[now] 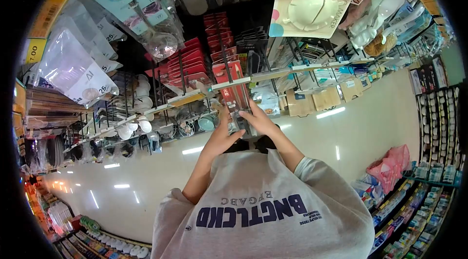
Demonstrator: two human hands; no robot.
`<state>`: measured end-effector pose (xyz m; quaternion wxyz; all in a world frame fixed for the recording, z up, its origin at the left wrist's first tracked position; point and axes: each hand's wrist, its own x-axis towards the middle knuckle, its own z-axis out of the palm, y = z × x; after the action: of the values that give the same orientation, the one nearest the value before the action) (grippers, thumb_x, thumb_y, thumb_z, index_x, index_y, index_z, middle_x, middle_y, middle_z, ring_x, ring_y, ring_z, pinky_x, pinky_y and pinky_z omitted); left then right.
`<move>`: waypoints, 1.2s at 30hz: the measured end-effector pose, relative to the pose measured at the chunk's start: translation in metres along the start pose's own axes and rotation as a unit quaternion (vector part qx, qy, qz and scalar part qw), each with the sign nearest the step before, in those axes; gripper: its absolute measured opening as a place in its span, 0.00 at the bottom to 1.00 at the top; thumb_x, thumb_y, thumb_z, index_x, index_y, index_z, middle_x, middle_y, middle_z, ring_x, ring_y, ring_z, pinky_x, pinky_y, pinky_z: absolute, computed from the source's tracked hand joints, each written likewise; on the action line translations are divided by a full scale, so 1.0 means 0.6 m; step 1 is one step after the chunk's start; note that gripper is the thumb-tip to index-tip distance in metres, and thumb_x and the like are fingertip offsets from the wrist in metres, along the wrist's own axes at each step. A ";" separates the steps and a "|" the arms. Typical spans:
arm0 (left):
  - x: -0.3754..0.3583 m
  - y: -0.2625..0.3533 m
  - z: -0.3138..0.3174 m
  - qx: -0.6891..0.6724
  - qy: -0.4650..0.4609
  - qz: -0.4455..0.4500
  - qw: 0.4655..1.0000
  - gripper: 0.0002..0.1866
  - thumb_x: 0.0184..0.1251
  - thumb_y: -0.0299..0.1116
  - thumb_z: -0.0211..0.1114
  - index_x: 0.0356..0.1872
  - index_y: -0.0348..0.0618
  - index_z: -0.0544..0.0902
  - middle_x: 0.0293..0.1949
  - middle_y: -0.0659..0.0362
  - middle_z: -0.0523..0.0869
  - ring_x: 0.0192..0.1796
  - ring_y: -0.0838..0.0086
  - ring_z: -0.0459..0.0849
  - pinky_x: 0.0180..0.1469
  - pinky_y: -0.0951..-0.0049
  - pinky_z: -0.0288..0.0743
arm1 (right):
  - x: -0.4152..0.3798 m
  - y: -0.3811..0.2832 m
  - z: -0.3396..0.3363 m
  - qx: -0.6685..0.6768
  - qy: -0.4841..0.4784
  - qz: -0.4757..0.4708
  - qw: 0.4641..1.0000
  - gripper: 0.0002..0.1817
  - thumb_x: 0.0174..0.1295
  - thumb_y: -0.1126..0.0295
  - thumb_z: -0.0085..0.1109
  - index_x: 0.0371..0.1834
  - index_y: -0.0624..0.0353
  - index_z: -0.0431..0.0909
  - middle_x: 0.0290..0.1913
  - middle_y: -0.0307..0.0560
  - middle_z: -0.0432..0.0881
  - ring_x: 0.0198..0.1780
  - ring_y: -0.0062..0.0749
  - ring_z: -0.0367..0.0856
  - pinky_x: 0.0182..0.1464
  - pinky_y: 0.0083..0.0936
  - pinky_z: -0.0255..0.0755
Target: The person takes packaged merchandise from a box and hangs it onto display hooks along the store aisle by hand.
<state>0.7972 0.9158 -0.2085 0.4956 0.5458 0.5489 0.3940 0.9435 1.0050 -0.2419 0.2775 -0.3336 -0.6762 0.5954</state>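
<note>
A red carded package with a clear plastic front [233, 86] hangs or is held at the shelf's front edge, just before my chest. My right hand [262, 121] grips the package's right side, its thumb across the lower part. My left hand [223, 134] is on the left side, fingers up along the package edge and thumb pointing inward. The fingertips of my left hand are partly hidden, and what is inside the package is too small to make out. More red carded packages [187, 66] hang on hooks behind and to the left.
A price rail [231, 83] with metal hooks runs across in front of me. Bagged goods [80, 66] and white spoons [142, 123] hang left; a dumpling maker pack [314, 3] hangs upper right. Wooden cutting boards [299, 103] hang to the right. A pink bag [390, 165] stands by right-hand shelves.
</note>
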 end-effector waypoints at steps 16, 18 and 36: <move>0.041 0.017 0.160 0.219 -0.246 -0.169 0.929 0.41 0.58 0.57 0.50 0.60 0.27 0.59 0.58 0.36 0.65 0.61 0.51 0.65 0.63 0.67 0.57 | -0.123 0.060 -0.130 0.017 0.034 0.150 0.988 0.34 0.55 0.60 0.58 0.62 0.63 0.56 0.54 0.56 0.68 0.54 0.37 0.69 0.53 0.26 0.65; 0.062 0.052 0.211 0.205 -0.290 -0.160 0.921 0.38 0.58 0.57 0.50 0.61 0.34 0.61 0.57 0.38 0.68 0.59 0.52 0.68 0.61 0.67 0.60 | -0.186 0.073 -0.204 0.048 -0.028 0.172 0.983 0.26 0.57 0.61 0.56 0.57 0.61 0.63 0.44 0.50 0.74 0.46 0.31 0.72 0.49 0.24 0.66; 0.188 0.235 0.839 0.262 -0.569 0.090 0.774 0.33 0.60 0.49 0.52 0.61 0.35 0.60 0.56 0.42 0.70 0.58 0.55 0.69 0.59 0.67 0.61 | -0.831 0.041 -0.505 0.180 0.559 0.231 0.776 0.19 0.59 0.64 0.48 0.49 0.65 0.68 0.39 0.49 0.77 0.41 0.29 0.74 0.46 0.23 0.68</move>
<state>1.3267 0.9862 -0.1837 0.5175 0.8261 0.1967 -0.1052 1.4911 0.8049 -0.2140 0.5160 -0.6973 -0.1854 0.4617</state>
